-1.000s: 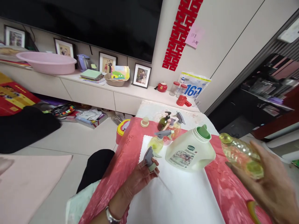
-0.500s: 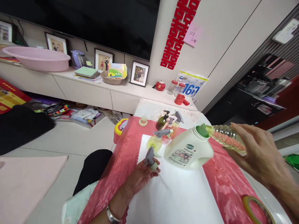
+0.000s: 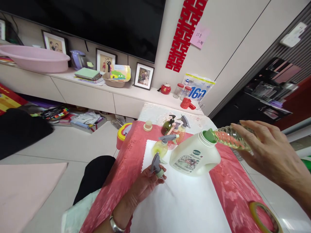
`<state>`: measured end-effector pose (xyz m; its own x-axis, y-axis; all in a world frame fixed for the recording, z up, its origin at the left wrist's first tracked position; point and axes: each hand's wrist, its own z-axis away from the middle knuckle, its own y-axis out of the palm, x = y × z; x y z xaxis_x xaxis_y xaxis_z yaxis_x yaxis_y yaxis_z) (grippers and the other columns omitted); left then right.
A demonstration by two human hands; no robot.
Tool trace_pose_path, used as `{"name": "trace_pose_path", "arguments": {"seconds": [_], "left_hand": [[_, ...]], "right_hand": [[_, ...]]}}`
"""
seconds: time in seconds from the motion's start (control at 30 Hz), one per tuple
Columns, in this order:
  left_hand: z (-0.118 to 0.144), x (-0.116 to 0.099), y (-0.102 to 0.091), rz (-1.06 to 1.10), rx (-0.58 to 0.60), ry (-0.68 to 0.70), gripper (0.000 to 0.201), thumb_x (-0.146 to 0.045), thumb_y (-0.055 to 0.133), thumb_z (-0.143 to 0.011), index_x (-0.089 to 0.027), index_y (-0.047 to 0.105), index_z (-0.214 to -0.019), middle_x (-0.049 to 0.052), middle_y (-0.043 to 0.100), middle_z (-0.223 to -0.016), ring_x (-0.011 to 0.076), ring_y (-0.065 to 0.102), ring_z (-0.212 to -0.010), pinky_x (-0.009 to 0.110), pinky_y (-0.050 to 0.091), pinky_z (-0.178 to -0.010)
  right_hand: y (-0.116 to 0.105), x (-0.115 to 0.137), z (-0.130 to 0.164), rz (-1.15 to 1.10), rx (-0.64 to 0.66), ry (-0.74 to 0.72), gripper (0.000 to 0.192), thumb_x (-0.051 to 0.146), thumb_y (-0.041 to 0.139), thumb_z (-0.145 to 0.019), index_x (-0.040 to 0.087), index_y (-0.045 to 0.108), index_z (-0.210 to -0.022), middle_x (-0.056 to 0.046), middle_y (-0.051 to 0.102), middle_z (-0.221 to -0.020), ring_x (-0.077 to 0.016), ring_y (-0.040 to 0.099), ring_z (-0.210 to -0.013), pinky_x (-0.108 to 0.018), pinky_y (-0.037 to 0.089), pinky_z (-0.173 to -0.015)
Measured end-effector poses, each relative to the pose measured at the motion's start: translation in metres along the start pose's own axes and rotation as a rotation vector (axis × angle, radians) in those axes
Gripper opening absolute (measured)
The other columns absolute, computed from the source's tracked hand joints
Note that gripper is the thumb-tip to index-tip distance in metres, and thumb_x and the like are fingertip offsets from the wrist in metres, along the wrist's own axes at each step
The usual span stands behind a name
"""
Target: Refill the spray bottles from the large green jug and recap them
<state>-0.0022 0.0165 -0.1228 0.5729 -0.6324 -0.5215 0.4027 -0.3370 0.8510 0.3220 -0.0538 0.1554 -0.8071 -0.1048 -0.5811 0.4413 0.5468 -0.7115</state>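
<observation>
My left hand (image 3: pixel 148 183) grips a grey spray trigger head (image 3: pixel 156 164), its thin dip tube slanting down over the white sheet (image 3: pixel 179 207). My right hand (image 3: pixel 269 152) is wrapped round a clear ribbed bottle (image 3: pixel 232 137), tipped sideways with its neck at the green spout of a large pale detergent jug (image 3: pixel 195 155). Yellowish liquid shows near the bottle's mouth. The jug stands upright on the sheet. Left of it is a spray bottle (image 3: pixel 160 149) with yellow liquid. Behind stand another spray bottle (image 3: pixel 182 127) and a dark green pump bottle (image 3: pixel 168 126).
A pale cap (image 3: pixel 147 126) sits on the red table cover (image 3: pixel 123 165). Yellow tape (image 3: pixel 264 216) lies at the near right. Behind the table runs a low cabinet (image 3: pixel 131 103) with frames, jars and a pink basin (image 3: pixel 34 58). A red and yellow bin (image 3: pixel 123 134) stands on the floor.
My right hand has raised the bottle's base slightly, so it lies closer to level at the jug's spout. The view has shifted a little; my left hand keeps its hold.
</observation>
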Motion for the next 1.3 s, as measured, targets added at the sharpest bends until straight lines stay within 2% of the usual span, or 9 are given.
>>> {"name": "trace_pose_path", "arguments": {"seconds": [0.4, 0.53, 0.83, 1.07, 1.3], "left_hand": [[-0.001, 0.001, -0.002, -0.002, 0.007, -0.002, 0.038, -0.033, 0.091, -0.072, -0.024, 0.077, -0.105, 0.004, 0.071, -0.109, 0.0163, 0.069, -0.09, 0.03, 0.049, -0.082], [-0.001, 0.002, -0.002, -0.011, 0.011, -0.001, 0.037, -0.033, 0.09, -0.072, -0.024, 0.077, -0.105, 0.005, 0.07, -0.11, 0.0168, 0.068, -0.09, 0.031, 0.048, -0.083], [-0.001, 0.004, -0.004, -0.021, 0.022, 0.002, 0.035, -0.034, 0.09, -0.073, -0.025, 0.077, -0.105, 0.005, 0.07, -0.111, 0.0164, 0.068, -0.092, 0.03, 0.048, -0.083], [-0.004, 0.009, -0.011, -0.003, 0.046, -0.002, 0.033, -0.03, 0.088, -0.076, -0.025, 0.076, -0.107, 0.005, 0.07, -0.113, 0.0161, 0.069, -0.092, 0.029, 0.047, -0.082], [-0.003, 0.008, -0.009, -0.004, 0.045, -0.001, 0.035, -0.031, 0.089, -0.074, -0.025, 0.077, -0.106, 0.004, 0.07, -0.111, 0.0164, 0.068, -0.093, 0.029, 0.048, -0.083]], "right_hand": [[-0.003, -0.001, -0.005, 0.039, -0.014, -0.014, 0.043, 0.032, 0.038, -0.105, 0.015, 0.059, -0.139, -0.013, 0.047, -0.141, -0.0315, 0.043, -0.13, -0.042, 0.039, -0.095], [-0.004, -0.001, -0.005, 0.039, 0.009, 0.0, 0.044, 0.032, 0.037, -0.105, 0.015, 0.059, -0.139, -0.014, 0.046, -0.142, -0.0315, 0.041, -0.132, -0.043, 0.039, -0.098], [-0.003, -0.003, -0.005, 0.08, -0.023, -0.041, 0.041, 0.032, 0.039, -0.107, 0.015, 0.056, -0.141, -0.014, 0.045, -0.142, -0.0319, 0.042, -0.132, -0.042, 0.04, -0.096], [-0.009, -0.005, -0.009, 0.19, -0.016, -0.083, 0.041, 0.032, 0.037, -0.106, 0.021, 0.045, -0.144, -0.011, 0.044, -0.143, -0.0336, 0.049, -0.124, -0.04, 0.043, -0.086], [-0.012, -0.003, -0.017, 0.166, -0.043, -0.122, 0.038, 0.032, 0.036, -0.108, 0.022, 0.047, -0.143, -0.012, 0.045, -0.143, -0.0341, 0.048, -0.126, -0.04, 0.042, -0.085]]}}
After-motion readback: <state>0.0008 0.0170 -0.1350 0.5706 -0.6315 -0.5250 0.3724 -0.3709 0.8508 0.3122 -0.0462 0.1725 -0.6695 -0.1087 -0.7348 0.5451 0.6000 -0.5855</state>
